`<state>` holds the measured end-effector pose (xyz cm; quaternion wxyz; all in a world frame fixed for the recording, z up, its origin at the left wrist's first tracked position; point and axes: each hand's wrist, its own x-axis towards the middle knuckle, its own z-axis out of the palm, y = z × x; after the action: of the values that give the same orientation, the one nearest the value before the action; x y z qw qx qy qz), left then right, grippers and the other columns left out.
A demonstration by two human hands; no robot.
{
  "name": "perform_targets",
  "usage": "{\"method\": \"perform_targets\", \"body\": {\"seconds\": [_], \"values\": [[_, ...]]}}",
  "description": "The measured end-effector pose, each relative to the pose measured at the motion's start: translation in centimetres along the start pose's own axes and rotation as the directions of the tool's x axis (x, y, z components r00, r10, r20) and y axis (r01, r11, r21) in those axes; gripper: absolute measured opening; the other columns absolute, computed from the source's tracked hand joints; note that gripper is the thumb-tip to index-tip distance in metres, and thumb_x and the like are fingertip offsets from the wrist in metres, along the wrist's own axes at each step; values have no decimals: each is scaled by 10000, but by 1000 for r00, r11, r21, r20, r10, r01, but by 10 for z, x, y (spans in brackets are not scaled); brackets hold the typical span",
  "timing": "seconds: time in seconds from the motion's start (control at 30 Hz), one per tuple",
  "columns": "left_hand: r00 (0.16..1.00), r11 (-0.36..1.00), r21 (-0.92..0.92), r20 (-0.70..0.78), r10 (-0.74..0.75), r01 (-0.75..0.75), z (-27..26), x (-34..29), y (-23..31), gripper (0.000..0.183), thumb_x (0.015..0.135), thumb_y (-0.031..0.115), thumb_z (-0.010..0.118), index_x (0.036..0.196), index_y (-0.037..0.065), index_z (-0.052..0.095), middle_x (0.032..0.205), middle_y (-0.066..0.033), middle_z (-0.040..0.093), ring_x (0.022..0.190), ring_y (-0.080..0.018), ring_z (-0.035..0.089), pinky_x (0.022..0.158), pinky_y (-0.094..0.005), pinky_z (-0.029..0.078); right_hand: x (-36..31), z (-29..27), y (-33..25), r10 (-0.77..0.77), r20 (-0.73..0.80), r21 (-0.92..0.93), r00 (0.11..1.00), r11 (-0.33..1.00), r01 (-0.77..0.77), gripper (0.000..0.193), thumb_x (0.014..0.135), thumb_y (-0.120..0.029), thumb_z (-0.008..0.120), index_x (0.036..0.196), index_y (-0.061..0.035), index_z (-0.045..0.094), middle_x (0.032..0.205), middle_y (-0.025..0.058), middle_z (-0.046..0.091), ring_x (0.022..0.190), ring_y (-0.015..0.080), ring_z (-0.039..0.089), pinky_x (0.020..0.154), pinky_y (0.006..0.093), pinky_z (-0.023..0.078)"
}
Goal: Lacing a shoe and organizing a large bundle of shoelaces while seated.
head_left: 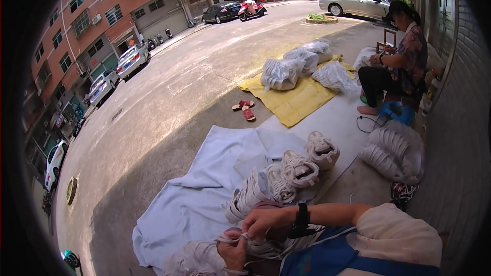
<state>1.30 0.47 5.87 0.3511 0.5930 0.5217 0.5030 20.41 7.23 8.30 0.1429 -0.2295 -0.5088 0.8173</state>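
Observation:
My right hand (267, 221), with a black band on its wrist, pinches a white shoelace (240, 236). Below it, my left hand (232, 253) is closed on the same lace, close to the right fingers. A pale laced shoe (263, 249) lies partly hidden behind the hands, against my blue apron (319, 255). Just past my hands, several off-white sneakers stand in a slanting row on a white cloth (179, 199); the nearest sneaker (246, 198) is close to my right hand, the farthest sneaker (322, 151) toward the upper right. More pale shoes (197, 259) sit at the bottom.
A yellow sheet (299, 106) bears plastic bags of shoes (281, 74). Another bagged bundle (393, 153) lies at the right, near a seated co-worker (404, 53) handling something. Red slippers (244, 109) lie on the pavement. Beyond are a scooter rider (250, 7) and parked cars (353, 2).

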Motion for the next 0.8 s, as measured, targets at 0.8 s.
{"method": "perform_targets", "body": {"seconds": [0.8], "values": [[970, 969, -62, 60, -237, 240, -8, -12, -15, 158, 744, 43, 714, 808, 32, 570, 747, 4, 595, 670, -88, 544, 649, -223, 459, -15, 1, -16, -572, -197, -796, 796, 568, 211, 110, 800, -91, 542, 860, 2, 534, 732, 161, 564, 674, 301, 572, 628, 362, 454]]}}
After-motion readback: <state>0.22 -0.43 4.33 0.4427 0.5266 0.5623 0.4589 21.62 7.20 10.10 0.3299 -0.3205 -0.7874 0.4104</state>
